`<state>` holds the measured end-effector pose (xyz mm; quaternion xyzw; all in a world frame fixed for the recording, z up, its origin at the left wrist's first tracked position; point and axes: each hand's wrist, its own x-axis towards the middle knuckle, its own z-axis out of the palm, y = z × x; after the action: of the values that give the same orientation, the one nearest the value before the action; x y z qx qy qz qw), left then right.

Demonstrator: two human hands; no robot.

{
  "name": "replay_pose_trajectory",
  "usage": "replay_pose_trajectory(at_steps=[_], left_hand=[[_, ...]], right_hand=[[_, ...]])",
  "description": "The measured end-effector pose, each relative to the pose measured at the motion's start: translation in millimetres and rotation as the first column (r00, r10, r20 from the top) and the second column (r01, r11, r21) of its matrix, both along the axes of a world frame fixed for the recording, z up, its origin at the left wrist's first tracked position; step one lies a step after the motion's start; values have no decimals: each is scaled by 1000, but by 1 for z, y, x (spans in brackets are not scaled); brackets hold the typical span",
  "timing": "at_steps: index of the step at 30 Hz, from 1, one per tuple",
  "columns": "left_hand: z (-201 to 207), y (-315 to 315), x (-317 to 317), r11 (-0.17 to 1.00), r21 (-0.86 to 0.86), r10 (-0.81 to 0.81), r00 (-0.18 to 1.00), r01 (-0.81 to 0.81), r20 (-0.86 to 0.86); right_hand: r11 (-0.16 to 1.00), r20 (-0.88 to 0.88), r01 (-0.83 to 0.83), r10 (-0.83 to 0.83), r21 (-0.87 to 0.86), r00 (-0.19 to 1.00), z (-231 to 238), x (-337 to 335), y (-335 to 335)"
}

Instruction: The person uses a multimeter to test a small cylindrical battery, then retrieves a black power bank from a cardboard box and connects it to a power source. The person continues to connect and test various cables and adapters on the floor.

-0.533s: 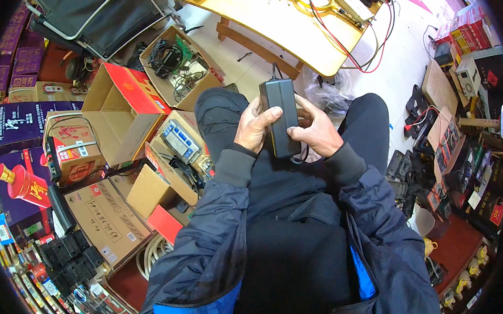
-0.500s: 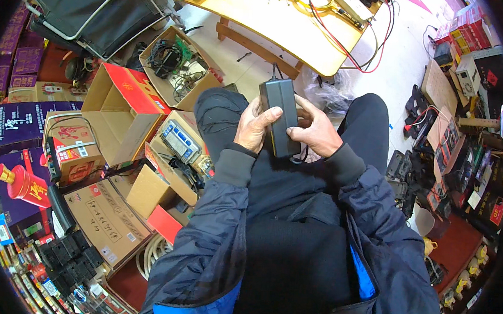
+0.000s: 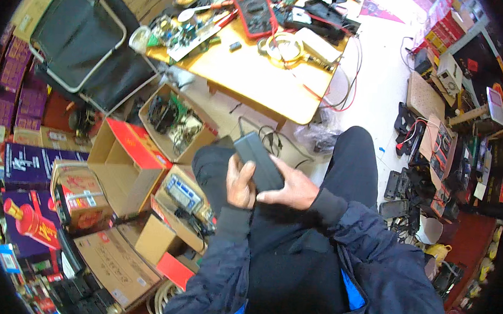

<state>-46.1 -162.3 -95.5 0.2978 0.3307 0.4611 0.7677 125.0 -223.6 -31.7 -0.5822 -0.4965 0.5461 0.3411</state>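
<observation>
Over my lap I hold a black power adapter (image 3: 259, 160), a long brick shape leaning toward the upper left. A black cord comes out of its far end and trails toward the floor beneath the table. My left hand (image 3: 240, 186) grips the adapter's left side near its lower end, thumb up against the edge. From the other side my right hand (image 3: 297, 190) wraps the lower right part, its thumb near the bottom end. The adapter's underside and some fingers are hidden.
Ahead stands a wooden table (image 3: 233, 80) with a red multimeter (image 3: 253, 8), a yellow wire coil (image 3: 284, 48) and circuit boards. Open cardboard boxes (image 3: 119, 177) crowd my left, near a black folding chair (image 3: 88, 37). Adapters and electronic parts (image 3: 398, 185) lie at right.
My view has tilted up, showing more of the tabletop. The adapter has turned to lean left, and my right hand now grips lower on it.
</observation>
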Motion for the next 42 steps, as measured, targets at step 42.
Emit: replay_pose_trajectory(at_steps=[42], left_hand=[[332,235,-250,753,513,202,887,-411,414]], right_hand=[[375,567,699,-822,609,-53,-62,551,-339]])
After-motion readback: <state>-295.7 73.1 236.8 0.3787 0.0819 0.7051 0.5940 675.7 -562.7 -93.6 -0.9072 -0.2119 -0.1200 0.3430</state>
